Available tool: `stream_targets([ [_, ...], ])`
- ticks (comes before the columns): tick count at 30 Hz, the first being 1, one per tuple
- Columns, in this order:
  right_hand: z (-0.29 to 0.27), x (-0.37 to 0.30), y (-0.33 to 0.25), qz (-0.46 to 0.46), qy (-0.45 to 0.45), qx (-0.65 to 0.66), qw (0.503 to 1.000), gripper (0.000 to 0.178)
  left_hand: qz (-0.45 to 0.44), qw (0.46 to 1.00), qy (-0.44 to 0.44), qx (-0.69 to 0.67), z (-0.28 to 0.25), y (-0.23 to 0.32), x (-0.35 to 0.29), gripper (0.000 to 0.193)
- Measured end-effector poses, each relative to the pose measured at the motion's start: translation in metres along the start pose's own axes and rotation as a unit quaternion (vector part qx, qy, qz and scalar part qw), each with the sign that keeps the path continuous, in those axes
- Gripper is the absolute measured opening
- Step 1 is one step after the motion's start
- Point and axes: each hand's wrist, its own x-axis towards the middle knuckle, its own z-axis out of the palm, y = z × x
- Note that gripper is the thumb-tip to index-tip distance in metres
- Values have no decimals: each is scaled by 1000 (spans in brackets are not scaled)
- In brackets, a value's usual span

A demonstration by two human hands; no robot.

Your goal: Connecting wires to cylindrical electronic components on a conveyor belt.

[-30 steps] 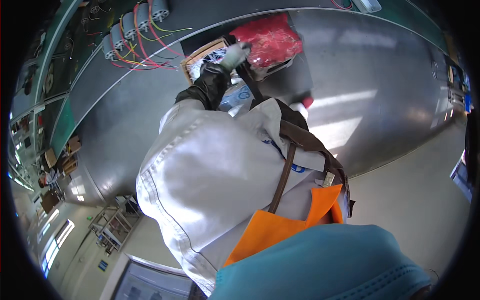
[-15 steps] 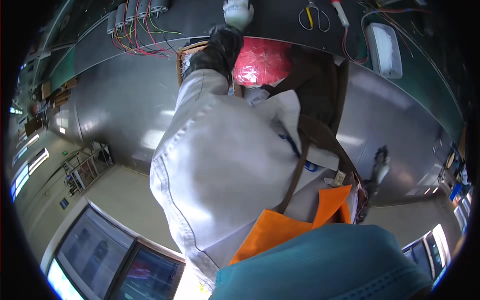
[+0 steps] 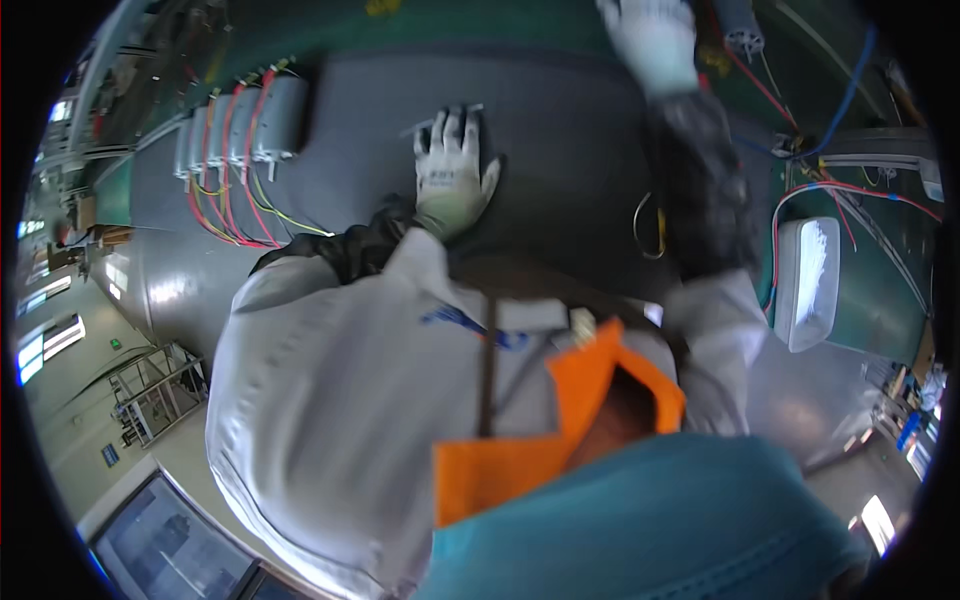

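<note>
My left hand, in a white knit glove, lies palm down with fingers spread on the dark bench mat. A thin light strip shows by its fingertips; what it is I cannot make out. My right hand, gloved too, stretches to the far right side of the bench. Motion smears it and its fingertips run out at the top edge. Near it stands a grey cylinder with wires. Beside my right forearm shows a scissors handle, its remainder hidden behind the dark sleeve.
Several grey cylinders with red and yellow-green wires stand in a row at the left. On the right are a clear plastic box with white contents, red wires and a blue cable. A metal frame stands farther left.
My right hand has come up from beside my body and reaches over the far right of the bench. The view has shifted forward; my left hand stays on the mat, now with fingers spread.
</note>
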Motion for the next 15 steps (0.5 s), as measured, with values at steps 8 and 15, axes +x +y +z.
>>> stream_targets([
  [8, 151, 113, 28, 180, -20, -80, 980, 57, 5, 997, 15, -70, -17, 1, 10, 74],
  [15, 219, 128, 101, 54, -62, 165, 983, 55, -70, 997, 24, -8, -44, -43, -77, 62],
])
